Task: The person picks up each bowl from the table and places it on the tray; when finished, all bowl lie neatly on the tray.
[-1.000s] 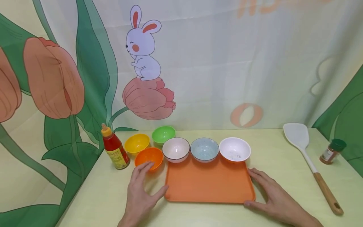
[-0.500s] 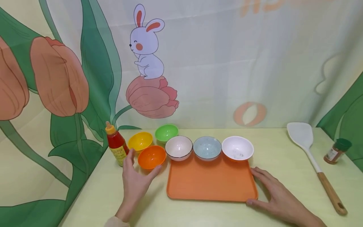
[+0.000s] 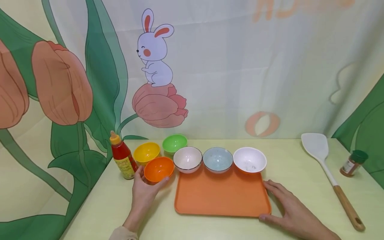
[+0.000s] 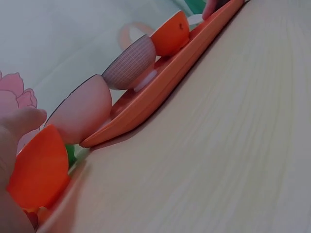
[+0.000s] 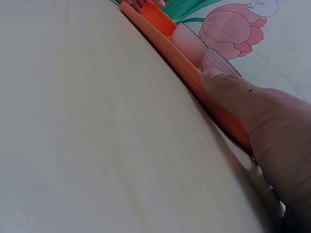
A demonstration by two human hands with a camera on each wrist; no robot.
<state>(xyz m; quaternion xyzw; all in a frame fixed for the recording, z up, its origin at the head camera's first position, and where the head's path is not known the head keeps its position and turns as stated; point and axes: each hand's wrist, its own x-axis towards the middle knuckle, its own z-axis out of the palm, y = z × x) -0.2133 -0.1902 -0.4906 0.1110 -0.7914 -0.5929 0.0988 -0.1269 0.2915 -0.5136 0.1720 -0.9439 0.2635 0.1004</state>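
Observation:
An orange bowl (image 3: 159, 169) stands left of the orange tray (image 3: 222, 196). My left hand (image 3: 145, 190) is around its near side, fingers at its left and thumb at its right front. The left wrist view shows that thumb (image 4: 24, 121) close to the bowl's rim; whether it presses there is unclear. My right hand (image 3: 292, 210) rests against the tray's right end, its fingers fairly straight along the side and its thumb (image 5: 228, 87) at the front corner. A cream bowl (image 3: 187, 160), a blue-grey bowl (image 3: 217, 160) and a white bowl (image 3: 249, 160) line the tray's back edge.
A yellow bowl (image 3: 146, 152) and a green bowl (image 3: 175, 144) stand behind the orange one. A red sauce bottle (image 3: 123, 158) is close to my left fingers. To the right are a white spatula with a wooden handle (image 3: 348, 206) and a green-capped jar (image 3: 354, 163).
My left hand first drew left, away from the tray's corner, then came in around the orange bowl. My right hand has stayed at the tray's right end. The head view shifted slightly.

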